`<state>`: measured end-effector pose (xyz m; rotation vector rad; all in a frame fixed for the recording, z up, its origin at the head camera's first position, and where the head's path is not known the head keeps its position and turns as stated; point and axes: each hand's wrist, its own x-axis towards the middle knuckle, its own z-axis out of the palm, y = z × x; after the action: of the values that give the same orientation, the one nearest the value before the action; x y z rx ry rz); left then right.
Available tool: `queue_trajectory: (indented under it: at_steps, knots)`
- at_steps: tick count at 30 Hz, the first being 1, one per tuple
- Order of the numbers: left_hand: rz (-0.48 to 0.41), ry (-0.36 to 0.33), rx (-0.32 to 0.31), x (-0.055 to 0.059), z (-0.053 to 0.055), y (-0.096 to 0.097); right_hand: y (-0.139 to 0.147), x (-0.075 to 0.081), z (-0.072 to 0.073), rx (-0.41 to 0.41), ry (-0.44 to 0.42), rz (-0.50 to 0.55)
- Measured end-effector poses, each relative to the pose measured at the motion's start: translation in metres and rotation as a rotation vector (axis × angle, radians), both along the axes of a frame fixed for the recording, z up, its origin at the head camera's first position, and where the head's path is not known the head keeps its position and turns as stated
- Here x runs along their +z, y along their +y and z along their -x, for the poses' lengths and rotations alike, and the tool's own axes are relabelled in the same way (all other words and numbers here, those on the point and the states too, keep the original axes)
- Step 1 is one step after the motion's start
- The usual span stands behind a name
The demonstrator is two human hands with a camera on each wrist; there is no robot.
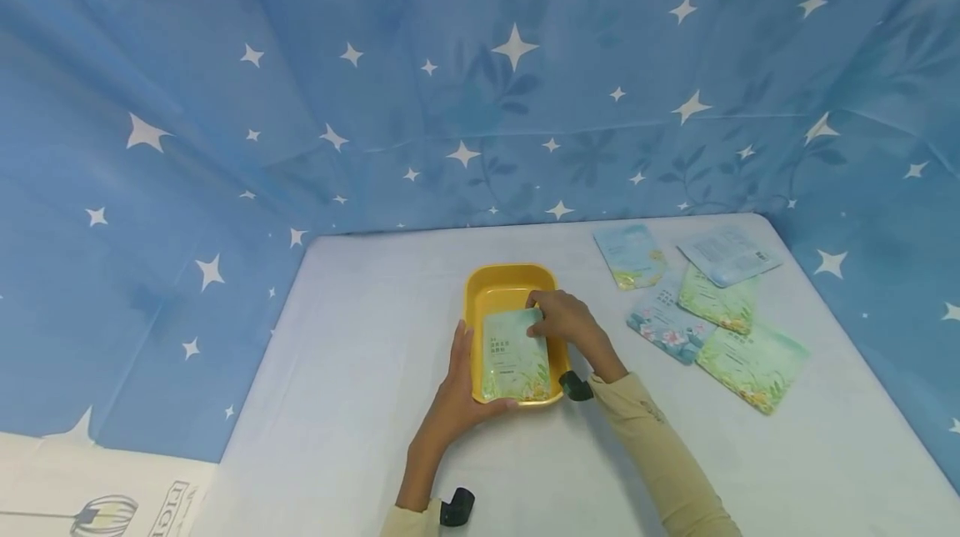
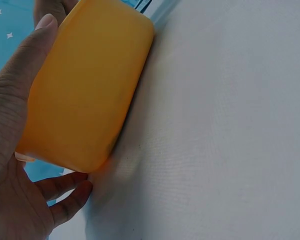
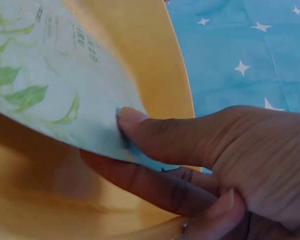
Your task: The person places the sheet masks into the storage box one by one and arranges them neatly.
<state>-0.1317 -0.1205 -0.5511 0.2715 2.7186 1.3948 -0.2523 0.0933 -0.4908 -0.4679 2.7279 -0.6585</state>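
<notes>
Yellow, the tray (image 1: 501, 298) was held at its near left corner by the left hand (image 1: 456, 397); inside lay the pale green packet (image 1: 512, 355), long axis pointing away from the person, its far right corner pinched by the nearer right hand (image 1: 567, 320). Its characters, like those on the packets farther right (image 1: 752, 363), were too small to read.

Wide way on the person's left, a crowded right.
A hand could slide over the bare white tabletop (image 1: 352, 312) there; the left hand (image 1: 456, 391) blocks the near-left corner of the yellow tray (image 1: 497, 298). The right hand (image 1: 564, 318) crosses its right rim. Inside, the green packet (image 1: 513, 358) leaves an opening at the far end. Scattered packets (image 1: 750, 362) obstruct the table's right.
</notes>
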Motion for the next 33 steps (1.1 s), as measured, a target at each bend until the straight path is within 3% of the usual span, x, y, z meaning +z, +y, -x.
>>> queue_trajectory:
  at_steps: [6,11,33]
  knots:
    - [0.018,0.005,0.007,-0.0001,0.0002,0.0002,-0.0071,0.0052,-0.0019,0.006,0.028,-0.129]
    - [0.021,0.004,0.012,0.0003,0.0002,0.0007,-0.0085,0.003,-0.0026,0.028,0.05,-0.168]
    - [0.026,0.02,-0.006,0.0001,-0.0011,0.0014,-0.0054,0.0005,-0.0043,0.043,0.072,-0.12]
